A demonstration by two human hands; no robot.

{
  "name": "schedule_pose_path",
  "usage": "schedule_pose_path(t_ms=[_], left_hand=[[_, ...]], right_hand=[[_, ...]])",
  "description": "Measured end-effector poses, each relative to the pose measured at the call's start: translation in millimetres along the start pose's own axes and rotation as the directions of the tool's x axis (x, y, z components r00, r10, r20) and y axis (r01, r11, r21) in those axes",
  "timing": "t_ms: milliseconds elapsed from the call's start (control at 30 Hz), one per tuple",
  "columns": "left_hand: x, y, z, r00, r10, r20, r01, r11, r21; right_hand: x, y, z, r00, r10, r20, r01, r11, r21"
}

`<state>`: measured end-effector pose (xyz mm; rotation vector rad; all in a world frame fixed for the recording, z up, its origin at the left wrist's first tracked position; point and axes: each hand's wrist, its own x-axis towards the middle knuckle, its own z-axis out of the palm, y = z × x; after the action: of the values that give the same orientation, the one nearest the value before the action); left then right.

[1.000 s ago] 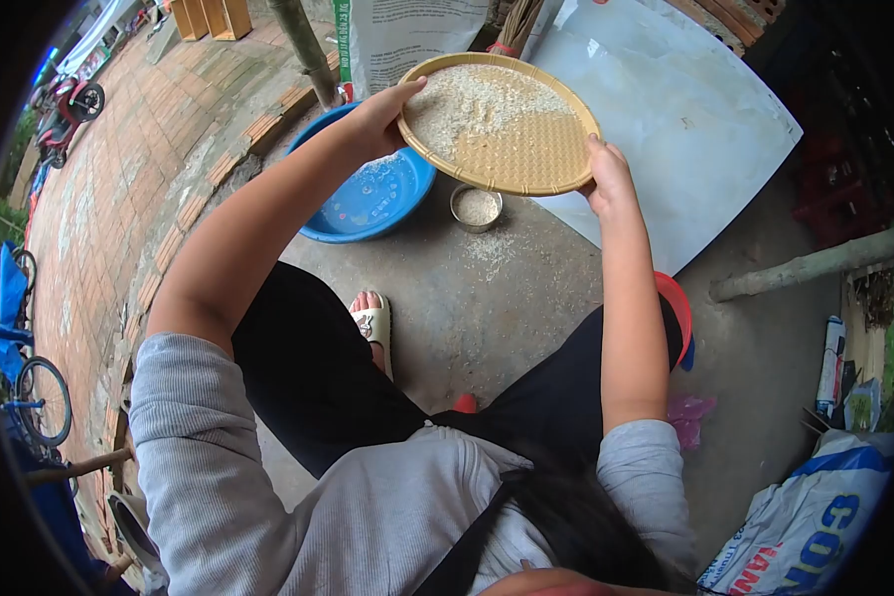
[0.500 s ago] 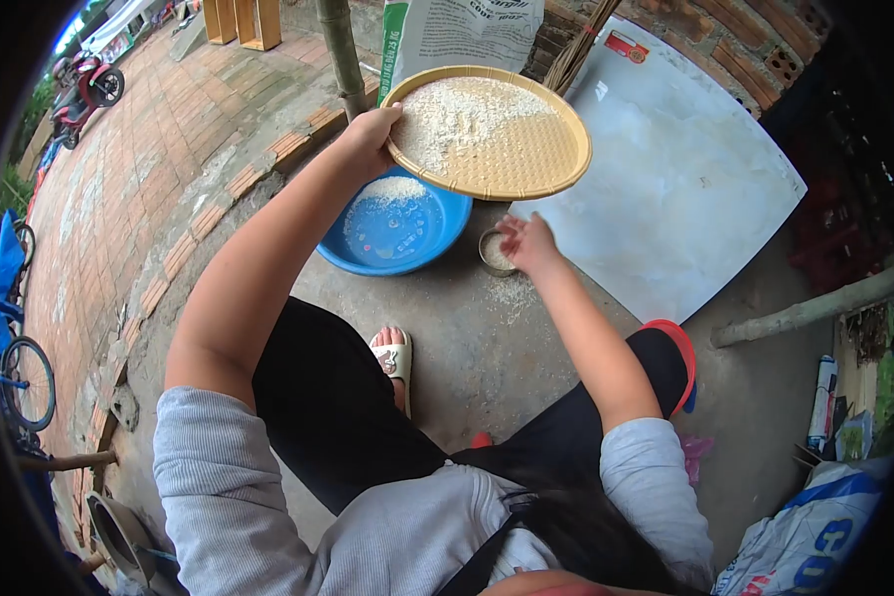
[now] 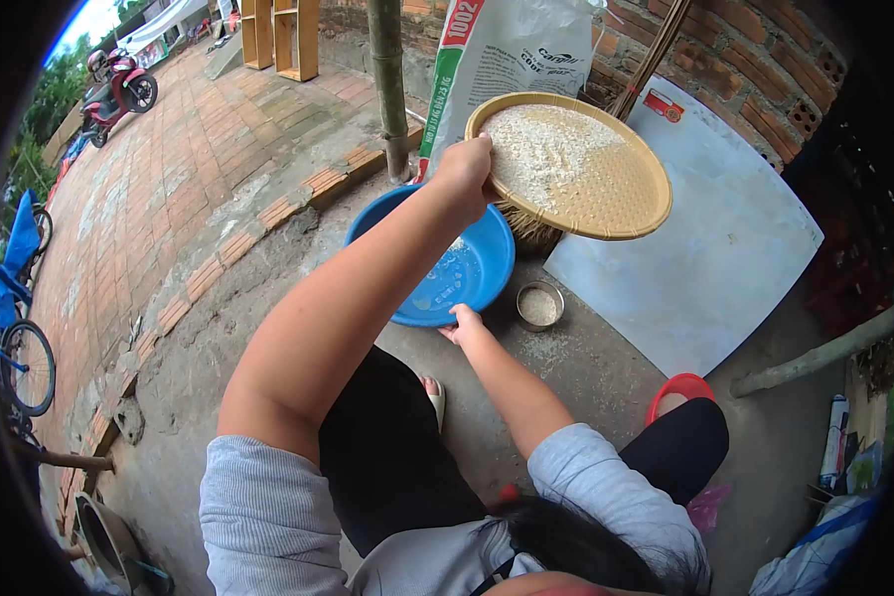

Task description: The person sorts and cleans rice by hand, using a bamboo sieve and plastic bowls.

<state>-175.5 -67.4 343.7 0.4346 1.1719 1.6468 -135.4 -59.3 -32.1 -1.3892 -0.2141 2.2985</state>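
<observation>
My left hand (image 3: pixel 467 171) is closed on the near left rim of a round woven bamboo tray (image 3: pixel 626 194). Pale rice-like grains (image 3: pixel 541 149) cover mostly the tray's left and upper part. Below it on the ground is a blue plastic basin (image 3: pixel 492 263), partly hidden behind my left forearm, with some grains inside. My right hand (image 3: pixel 461 326) grips the basin's near rim, thumb over the edge and fingers underneath. Just right of the basin stands a small metal bowl (image 3: pixel 539 327) with grains in it.
A large whitish sheet (image 3: pixel 705 219) lies at the right. Behind the tray are a printed feed sack (image 3: pixel 512 65), a straw broom (image 3: pixel 531 226) and a bamboo post (image 3: pixel 388 89). A red basin (image 3: pixel 693 382) is by my right knee. Scattered grains dot the concrete.
My right hand has moved left from above the small bowl to the blue basin's rim. The tray in my left hand appears farther right, and the whole view has shifted.
</observation>
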Motion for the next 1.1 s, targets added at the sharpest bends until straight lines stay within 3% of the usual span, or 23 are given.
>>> schedule_pose_path(t_ms=[200, 367, 567, 733, 833, 900, 1000, 1100], left_hand=[[-10.8, 6.9, 6.2, 0.999, 0.047, 0.017, -0.047, 0.999, 0.023], [-12.6, 8.8, 13.2, 0.992, 0.095, 0.082, -0.102, 0.992, 0.077], [-19.1, 12.1, 33.5, 0.969, 0.212, 0.123, -0.231, 0.958, 0.171], [-1.9, -15.8, 66.5, 0.976, 0.183, 0.115, -0.207, 0.946, 0.248], [6.3, -39.3, 91.2, 0.989, 0.058, 0.133, -0.088, 0.969, 0.229], [3.8, -53.7, 104.9, 0.972, 0.106, 0.208, -0.177, 0.917, 0.359], [2.4, -73.9, 123.9, 0.944, 0.141, 0.300, -0.259, 0.879, 0.401], [4.3, -88.4, 141.4, 0.935, 0.103, 0.339, -0.250, 0.870, 0.425]], right_hand=[[-108.3, -102.9, 10.1, 0.990, 0.014, -0.137, -0.030, 0.993, -0.113], [-230.7, -173.2, -40.0, 0.985, -0.174, -0.017, 0.157, 0.919, -0.361], [-377.7, -216.6, -96.8, 0.935, -0.344, -0.089, 0.300, 0.898, -0.321], [-430.0, -212.5, -143.6, 0.889, -0.438, -0.136, 0.394, 0.881, -0.261], [-446.6, -216.6, -166.3, 0.891, -0.413, -0.187, 0.376, 0.904, -0.204], [-457.3, -218.3, -180.1, 0.896, -0.379, -0.229, 0.344, 0.922, -0.178], [-467.4, -219.5, -202.9, 0.884, -0.411, -0.222, 0.366, 0.905, -0.219], [-468.5, -221.5, -226.0, 0.883, -0.414, -0.224, 0.366, 0.903, -0.226]])
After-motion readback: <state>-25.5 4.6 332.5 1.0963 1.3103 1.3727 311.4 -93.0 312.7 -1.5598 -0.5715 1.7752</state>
